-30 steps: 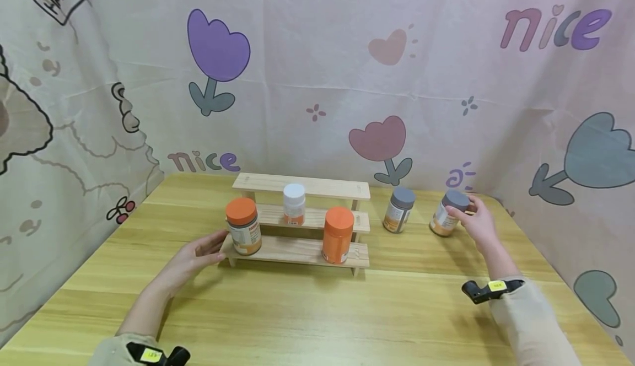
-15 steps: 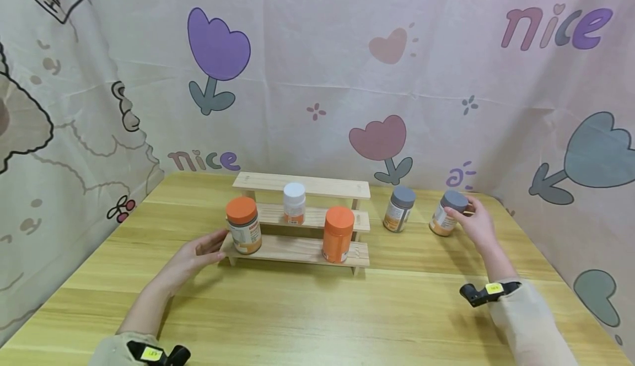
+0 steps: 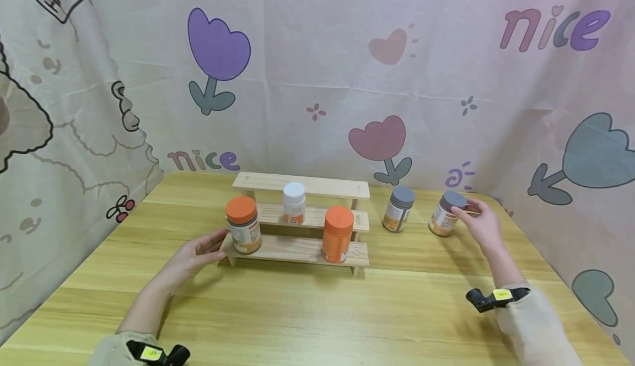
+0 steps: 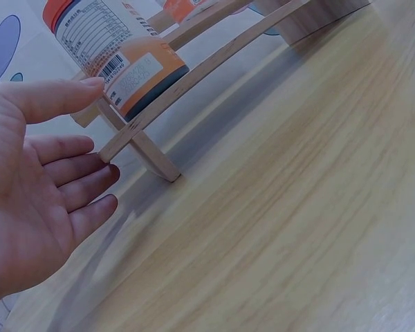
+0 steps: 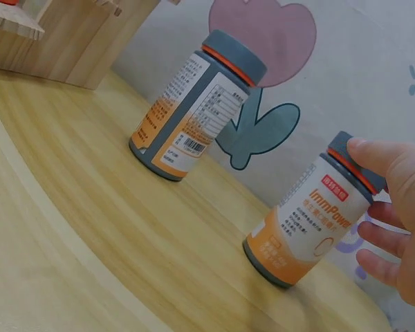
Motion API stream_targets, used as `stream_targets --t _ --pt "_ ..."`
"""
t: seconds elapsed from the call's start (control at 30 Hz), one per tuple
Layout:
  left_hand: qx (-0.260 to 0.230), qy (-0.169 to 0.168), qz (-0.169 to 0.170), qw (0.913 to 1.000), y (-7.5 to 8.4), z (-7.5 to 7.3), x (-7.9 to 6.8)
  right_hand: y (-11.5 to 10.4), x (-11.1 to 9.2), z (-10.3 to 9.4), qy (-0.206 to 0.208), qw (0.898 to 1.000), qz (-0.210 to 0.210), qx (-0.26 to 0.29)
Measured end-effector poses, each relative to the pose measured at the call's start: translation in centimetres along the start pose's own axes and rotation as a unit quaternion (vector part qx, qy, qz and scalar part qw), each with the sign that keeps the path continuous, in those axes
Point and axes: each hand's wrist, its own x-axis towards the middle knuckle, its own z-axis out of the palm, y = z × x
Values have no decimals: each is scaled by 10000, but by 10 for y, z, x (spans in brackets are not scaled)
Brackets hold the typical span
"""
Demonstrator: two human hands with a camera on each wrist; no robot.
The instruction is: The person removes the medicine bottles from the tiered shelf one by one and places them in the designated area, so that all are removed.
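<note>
My left hand (image 3: pixel 190 261) rests relaxed at the left end of a three-step wooden shelf (image 3: pixel 292 250). In the left wrist view its fingertips (image 4: pixel 97 169) are right at the end of the bottom step, the thumb above them. At the right, my right hand (image 3: pixel 483 228) holds a grey-capped supplement bottle (image 3: pixel 443 220) by its cap. Its thumb (image 5: pixel 373 153) lies on the cap, the lower fingers are loosely bent beside the bottle, and the index finger is mostly hidden. The bottle stands upright on the table, its orange-and-white label facing forward.
A second grey-capped bottle (image 3: pixel 398 211) stands between the shelf and the held one. On the bottom step are an orange-lidded jar (image 3: pixel 245 228) and an all-orange bottle (image 3: pixel 338 236); a white-capped bottle (image 3: pixel 294 203) is on the middle step. A printed cloth (image 3: pixel 307 68) hangs behind.
My right hand and forearm have shifted slightly right, the thumb sliding back a little over the cap. The bottle hardly moves. My left hand stays where it was.
</note>
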Motion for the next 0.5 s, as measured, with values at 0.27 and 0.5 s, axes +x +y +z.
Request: stream_targets --t 0.27,0.5 --pt "-82 20 7 10000 0 1 0 -2 -1 -11 63 9997 -214 67" --pt "-4 33 -1 10000 1 0 0 -11 -4 -18 242 9990 -361 75"
